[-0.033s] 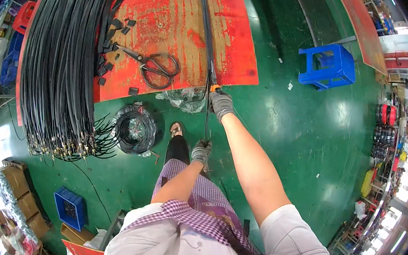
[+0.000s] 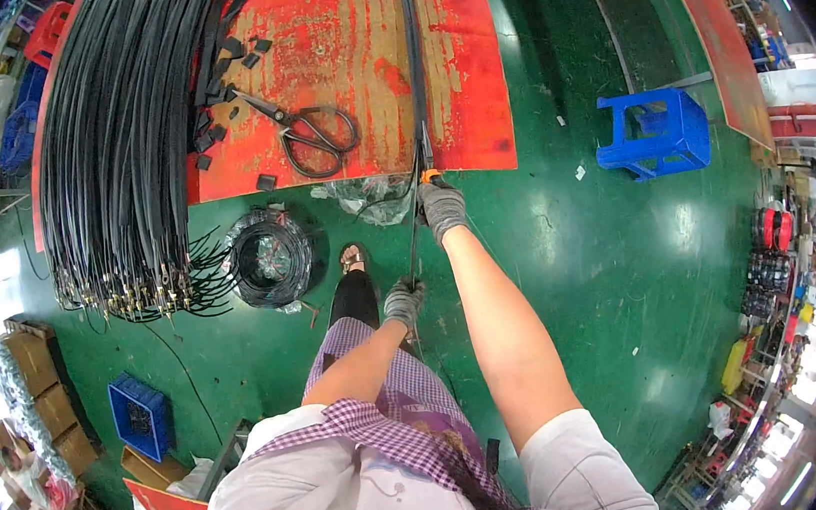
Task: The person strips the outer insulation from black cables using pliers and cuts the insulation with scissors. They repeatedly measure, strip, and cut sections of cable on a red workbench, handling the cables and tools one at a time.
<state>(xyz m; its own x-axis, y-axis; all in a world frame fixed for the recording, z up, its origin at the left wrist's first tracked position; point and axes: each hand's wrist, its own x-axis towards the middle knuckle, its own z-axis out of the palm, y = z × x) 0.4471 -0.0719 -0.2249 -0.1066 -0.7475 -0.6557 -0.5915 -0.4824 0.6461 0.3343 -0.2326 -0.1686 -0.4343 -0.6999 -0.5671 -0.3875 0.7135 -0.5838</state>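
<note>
A bundle of long black cables (image 2: 414,63) runs down the worn red table (image 2: 335,52) and hangs over its near edge. My right hand (image 2: 442,207), in a grey glove, is closed at that edge around an orange-handled tool (image 2: 431,174) with a pointed tip, set against the cables. What kind of tool it is I cannot make out. Nearer my body, my gloved left hand (image 2: 404,305) is closed on the hanging part of the cables. Big black-handled scissors (image 2: 315,143) lie left of the bundle, beside several small black pieces (image 2: 215,126).
A thick row of black cables (image 2: 118,137) with metal ends drapes over the table's left side. On the green floor are a coiled cable (image 2: 273,260) and a blue crate (image 2: 140,417). To the right stands a blue stool (image 2: 654,134); clear plastic (image 2: 371,199) hangs below the table edge.
A thin cable by the table edge now bows out leftward over the clear plastic. Both hands stay almost where they were, their grips unchanged.
</note>
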